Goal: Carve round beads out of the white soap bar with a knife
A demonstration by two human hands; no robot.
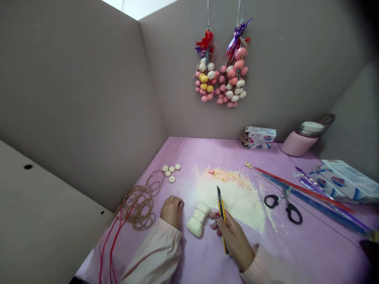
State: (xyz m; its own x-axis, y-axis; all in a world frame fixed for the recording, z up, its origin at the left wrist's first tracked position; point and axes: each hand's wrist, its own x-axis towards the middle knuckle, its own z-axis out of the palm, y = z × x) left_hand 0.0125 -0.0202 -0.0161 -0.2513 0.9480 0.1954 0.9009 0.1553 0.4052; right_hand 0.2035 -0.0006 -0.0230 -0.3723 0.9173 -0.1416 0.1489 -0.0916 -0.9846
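My right hand (232, 236) is closed around a yellow utility knife (220, 207), its blade pointing away from me over a patch of pale shavings (237, 193). The fingertips also touch a white carved soap-like block (197, 220) lying on the pink table cover (207, 157). My left hand (171, 211) rests as a loose fist on the cover just left of the block; nothing shows in it.
A coil of tan cord (142, 203) with red string lies at left, several small white discs (171, 171) behind it. Black scissors (286, 205), red and blue ribbons (308, 193), soap boxes (259, 137), a pink flask (300, 140) at right. Two hanging bead bunches (222, 75) on the wall.
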